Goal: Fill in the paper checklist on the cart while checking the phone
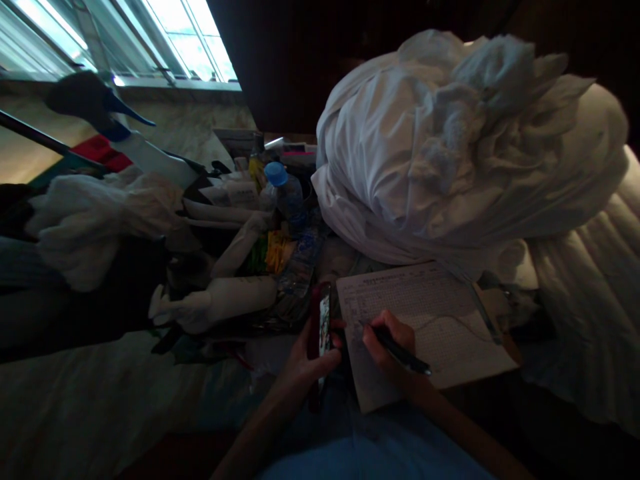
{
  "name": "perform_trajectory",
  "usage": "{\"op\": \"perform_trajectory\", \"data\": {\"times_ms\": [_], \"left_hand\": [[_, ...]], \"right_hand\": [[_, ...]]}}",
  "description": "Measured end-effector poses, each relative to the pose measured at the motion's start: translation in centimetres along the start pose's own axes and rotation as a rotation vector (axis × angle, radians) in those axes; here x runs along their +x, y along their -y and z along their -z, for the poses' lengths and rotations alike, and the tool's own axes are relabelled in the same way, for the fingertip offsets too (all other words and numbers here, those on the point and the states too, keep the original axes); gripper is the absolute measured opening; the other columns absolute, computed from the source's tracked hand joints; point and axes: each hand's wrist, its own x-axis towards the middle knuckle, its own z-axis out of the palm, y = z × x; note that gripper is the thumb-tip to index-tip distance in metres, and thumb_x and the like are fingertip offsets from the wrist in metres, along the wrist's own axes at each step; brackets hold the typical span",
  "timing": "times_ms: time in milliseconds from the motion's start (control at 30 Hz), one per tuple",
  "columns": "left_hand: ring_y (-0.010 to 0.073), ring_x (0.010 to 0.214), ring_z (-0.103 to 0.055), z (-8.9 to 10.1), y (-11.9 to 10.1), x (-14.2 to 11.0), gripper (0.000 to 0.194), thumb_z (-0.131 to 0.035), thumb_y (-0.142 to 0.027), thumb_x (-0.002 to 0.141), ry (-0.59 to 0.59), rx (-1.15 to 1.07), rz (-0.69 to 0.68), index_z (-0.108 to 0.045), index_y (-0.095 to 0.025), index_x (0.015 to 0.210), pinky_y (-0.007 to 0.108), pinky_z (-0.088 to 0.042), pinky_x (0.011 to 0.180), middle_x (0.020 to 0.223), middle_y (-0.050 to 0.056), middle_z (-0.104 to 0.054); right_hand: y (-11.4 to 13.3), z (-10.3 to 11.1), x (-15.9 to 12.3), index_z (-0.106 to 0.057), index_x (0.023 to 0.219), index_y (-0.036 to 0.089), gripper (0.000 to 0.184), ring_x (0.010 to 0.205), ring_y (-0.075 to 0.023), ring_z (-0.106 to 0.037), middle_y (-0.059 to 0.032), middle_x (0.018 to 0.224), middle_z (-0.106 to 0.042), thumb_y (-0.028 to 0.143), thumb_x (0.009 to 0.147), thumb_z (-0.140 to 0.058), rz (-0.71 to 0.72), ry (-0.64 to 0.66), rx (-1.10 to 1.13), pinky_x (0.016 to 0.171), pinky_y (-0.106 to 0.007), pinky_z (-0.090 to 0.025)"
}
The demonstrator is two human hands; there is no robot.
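My left hand (313, 357) grips a phone (323, 320) in a dark red case, held on edge with its lit screen turned toward the paper. My right hand (387, 343) holds a black pen (400, 352) with the tip down on a printed form (430, 327). The form lies on a clipboard (505, 343) that rests on my lap. The two hands are a few centimetres apart, the phone just left of the form's left edge.
A big heap of white bed linen (450, 147) rises behind the form. A crowded cart (240, 267) at left carries rolled white towels (220, 303), a blue-capped water bottle (285, 193), small packets and a black-and-blue spray bottle (95, 100). A window (125, 40) is at top left.
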Motion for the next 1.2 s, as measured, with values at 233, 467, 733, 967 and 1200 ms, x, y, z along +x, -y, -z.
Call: {"op": "perform_trajectory", "data": {"times_ms": [233,467,733,967,1200], "left_hand": [[0.0175,0.084,-0.05,-0.1,-0.2,-0.3,0.094,-0.08,-0.067,0.06,0.037,-0.131,0.038,-0.055,-0.012,0.132,0.028,-0.037,0.073,0.101,0.01,-0.058],[0.0185,0.084,-0.053,0.4,-0.5,0.3,0.098,-0.08,-0.07,0.061,0.103,-0.08,0.054,-0.055,-0.009,0.132,0.029,-0.04,0.075,0.098,0.012,-0.061],[0.0187,0.082,-0.055,0.2,-0.5,0.3,0.092,-0.078,-0.068,0.063,0.076,-0.091,0.041,-0.059,-0.01,0.132,0.029,-0.04,0.074,0.097,0.012,-0.063],[0.0183,0.083,-0.054,0.6,0.2,0.8,0.092,-0.075,-0.069,0.067,0.109,-0.042,0.016,-0.055,-0.007,0.133,0.029,-0.042,0.075,0.1,0.013,-0.064],[0.0183,0.082,-0.054,0.4,0.1,0.7,0.087,-0.076,-0.067,0.069,0.113,-0.058,0.032,-0.057,-0.009,0.131,0.029,-0.042,0.074,0.099,0.012,-0.062]], "right_hand": [[-0.8,-0.1,-1.1,-0.049,0.074,0.013,0.017,0.052,-0.0029,-0.046,0.0043,0.059,-0.046,0.017,0.086,-0.06,0.028,0.01,-0.048,0.055,-0.016,-0.036],[-1.7,1.4,-0.9,-0.051,0.073,0.014,0.02,0.05,-0.0037,-0.046,0.0039,0.058,-0.047,0.022,0.089,-0.06,-0.096,-0.06,-0.121,0.051,-0.017,-0.036],[-1.7,1.4,-0.1,-0.051,0.07,0.014,0.021,0.049,-0.004,-0.047,0.0044,0.057,-0.048,0.021,0.088,-0.06,-0.037,0.02,-0.125,0.052,-0.019,-0.035],[-2.0,1.2,-0.3,-0.05,0.071,0.013,0.021,0.052,-0.0047,-0.047,0.003,0.059,-0.049,0.019,0.089,-0.059,-0.05,0.06,-0.1,0.055,-0.02,-0.035],[-2.0,1.3,-0.2,-0.049,0.07,0.013,0.019,0.05,-0.0038,-0.047,0.0041,0.058,-0.048,0.015,0.086,-0.059,0.014,-0.007,-0.114,0.054,-0.018,-0.035]]}}
